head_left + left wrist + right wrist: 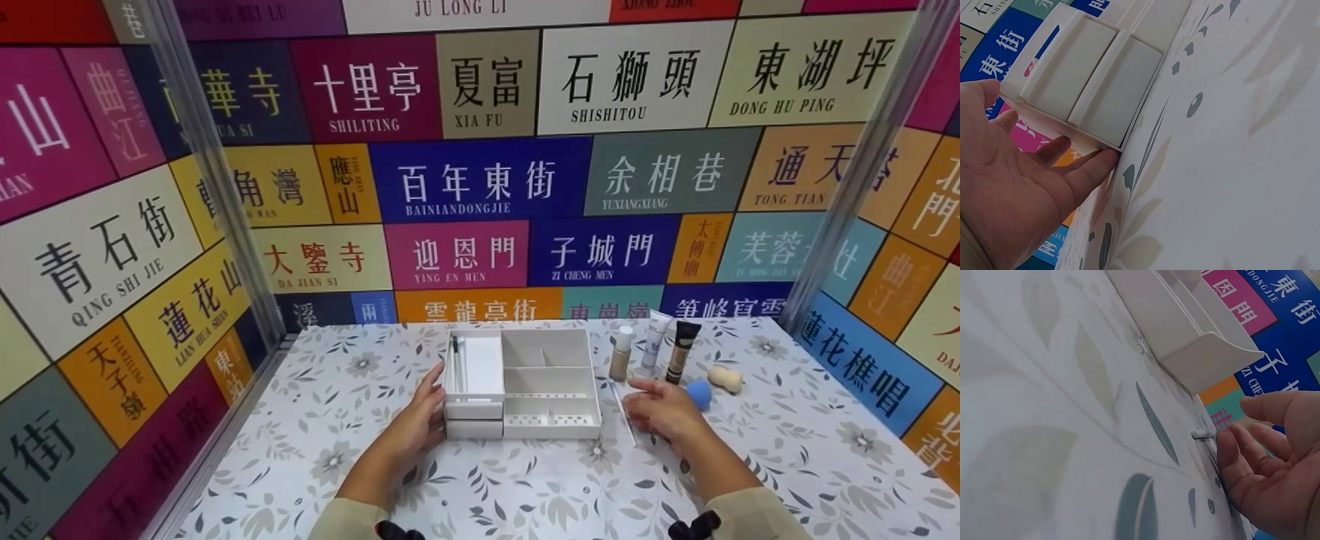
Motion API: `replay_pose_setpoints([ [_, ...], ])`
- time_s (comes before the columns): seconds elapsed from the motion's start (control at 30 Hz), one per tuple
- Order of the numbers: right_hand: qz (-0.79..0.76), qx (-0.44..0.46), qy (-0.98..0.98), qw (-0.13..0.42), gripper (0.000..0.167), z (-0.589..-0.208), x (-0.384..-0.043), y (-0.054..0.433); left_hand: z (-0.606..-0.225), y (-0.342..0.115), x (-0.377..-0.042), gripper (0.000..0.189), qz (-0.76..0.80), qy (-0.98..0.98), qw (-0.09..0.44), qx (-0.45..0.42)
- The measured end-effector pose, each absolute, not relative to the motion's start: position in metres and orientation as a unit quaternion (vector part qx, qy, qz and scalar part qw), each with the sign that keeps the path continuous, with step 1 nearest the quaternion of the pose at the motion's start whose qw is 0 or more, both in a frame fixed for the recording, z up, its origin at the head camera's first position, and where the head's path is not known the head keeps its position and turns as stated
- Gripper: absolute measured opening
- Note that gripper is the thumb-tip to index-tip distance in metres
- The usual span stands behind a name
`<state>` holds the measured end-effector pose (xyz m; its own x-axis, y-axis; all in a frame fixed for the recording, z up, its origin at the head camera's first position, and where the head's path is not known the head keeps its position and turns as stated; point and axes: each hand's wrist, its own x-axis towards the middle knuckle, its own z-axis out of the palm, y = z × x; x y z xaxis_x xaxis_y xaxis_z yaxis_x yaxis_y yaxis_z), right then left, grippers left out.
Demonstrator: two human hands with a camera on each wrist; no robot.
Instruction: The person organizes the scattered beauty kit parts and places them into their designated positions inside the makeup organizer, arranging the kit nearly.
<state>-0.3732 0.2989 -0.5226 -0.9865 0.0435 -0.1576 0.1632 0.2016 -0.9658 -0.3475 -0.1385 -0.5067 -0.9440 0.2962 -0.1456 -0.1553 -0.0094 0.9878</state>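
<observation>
A white desktop organizer point(551, 367) with compartments stands on the table, two drawers point(1095, 73) at its left front. My left hand point(425, 412) is at its left side, fingers fairly straight, fingertips at the lower side wall in the left wrist view. My right hand point(667, 412) is low over the table right of the organizer, fingers loosely bent. A thin white stick point(627, 427) lies right along its fingertips; its end point(1203, 434) shows beside them in the right wrist view. I cannot tell whether the fingers pinch it.
Slim brushes point(460, 364) lie in the organizer's left tray. Behind my right hand stand a foundation bottle point(620, 354), a white tube point(655, 341) and a black-capped tube point(681, 352). A blue makeup sponge point(699, 393) and a beige sponge point(725, 379) lie right. Printed panels enclose the table.
</observation>
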Motion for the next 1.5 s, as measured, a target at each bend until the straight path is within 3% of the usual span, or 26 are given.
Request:
replay_pose_setpoints([
  [0.8,-0.470,0.051,0.880,0.042,0.078,-0.522,-0.373,0.292,-0.510,-0.138,-0.347,0.061,0.720,0.669,0.161,0.087],
  [1.1,-0.436,0.041,0.899,0.025,0.071,-0.520,-0.372,0.290,-0.511,-0.140,-0.348,0.058,0.710,0.683,0.163,0.062],
  [1.5,-0.466,0.081,0.880,0.049,0.057,-0.513,-0.371,0.295,-0.512,-0.141,-0.351,0.059,0.714,0.677,0.166,0.068],
])
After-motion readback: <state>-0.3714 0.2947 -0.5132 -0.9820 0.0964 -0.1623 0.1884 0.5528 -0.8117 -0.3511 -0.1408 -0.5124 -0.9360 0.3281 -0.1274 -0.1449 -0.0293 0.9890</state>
